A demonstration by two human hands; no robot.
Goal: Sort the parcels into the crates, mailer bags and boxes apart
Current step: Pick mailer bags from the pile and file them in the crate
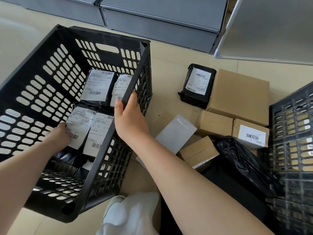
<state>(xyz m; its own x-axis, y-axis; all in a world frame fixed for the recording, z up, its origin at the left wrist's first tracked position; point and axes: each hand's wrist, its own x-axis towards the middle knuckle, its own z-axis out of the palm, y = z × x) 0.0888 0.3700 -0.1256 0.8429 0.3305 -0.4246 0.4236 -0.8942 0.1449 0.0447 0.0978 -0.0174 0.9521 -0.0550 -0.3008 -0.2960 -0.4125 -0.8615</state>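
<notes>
A black slatted crate [50,85] stands at the left and holds several black mailer bags with white labels. My left hand [58,136] reaches inside it and holds the near-left mailer bag [79,126] by its edge. My right hand [129,116] grips the crate's right rim [135,77]. One more black mailer bag [197,85] lies on the floor to the right. Beside it lie several cardboard boxes [240,94] and a grey box [176,133]. A second black crate [293,141] stands at the far right.
Crumpled black plastic [240,158] lies in front of the right crate. Grey shelving units [160,19] line the back, with a leaning grey panel [271,28] at the top right. My white-clad leg and shoe [128,216] are at the bottom centre.
</notes>
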